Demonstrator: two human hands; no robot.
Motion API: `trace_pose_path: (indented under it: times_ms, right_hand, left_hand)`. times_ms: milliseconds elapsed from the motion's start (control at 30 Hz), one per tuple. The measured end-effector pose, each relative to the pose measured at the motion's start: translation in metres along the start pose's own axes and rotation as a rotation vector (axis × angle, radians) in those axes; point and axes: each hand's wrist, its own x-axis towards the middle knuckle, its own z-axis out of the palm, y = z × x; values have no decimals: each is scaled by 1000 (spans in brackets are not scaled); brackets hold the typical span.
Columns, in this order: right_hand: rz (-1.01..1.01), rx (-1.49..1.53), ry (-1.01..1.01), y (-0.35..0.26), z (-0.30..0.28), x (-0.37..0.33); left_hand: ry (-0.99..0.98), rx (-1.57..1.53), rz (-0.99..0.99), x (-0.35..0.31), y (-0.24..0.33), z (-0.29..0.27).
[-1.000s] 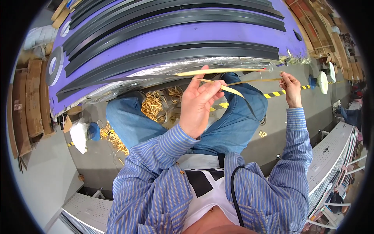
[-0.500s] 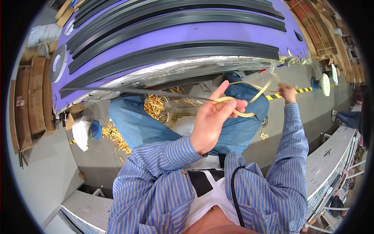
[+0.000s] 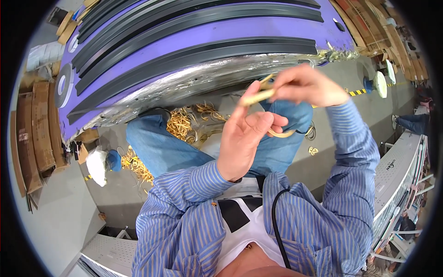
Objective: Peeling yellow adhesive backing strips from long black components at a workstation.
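Where the purple table (image 3: 258,32) ends at my left, a gray tape roll (image 3: 69,90) sits close to its edge, beside long dark strips (image 3: 221,51). Yellow curls (image 3: 180,125) pile between the knees. Further right, I have the left hand (image 3: 245,138) half-curled, index finger raised, at a loop of the yellow strip (image 3: 260,97); whether it grips, I cannot tell. The right hand (image 3: 307,85) pinches that strip in its fingertips, just off the table's film-wrapped front edge. Gray floor (image 3: 316,168) stretches toward the white bench (image 3: 403,150), leaving sideways room.
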Motion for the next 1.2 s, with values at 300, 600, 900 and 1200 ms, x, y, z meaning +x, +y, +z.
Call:
trace_pose_path:
  times_ms: [300, 600, 900, 1200]
  right_hand:
    - [-129, -65, 653, 11, -42, -95]
    - [-164, -25, 765, 24, -42, -122]
    - [-186, 125, 968, 46, -55, -132]
    - [-24, 131, 836, 71, -38, -103]
  left_hand:
    - [-97, 159, -44, 8, -11, 9]
    - [-218, 134, -102, 16, -20, 36]
    - [-315, 138, -136, 20, -18, 42]
    - [-321, 41, -225, 21, -29, 47]
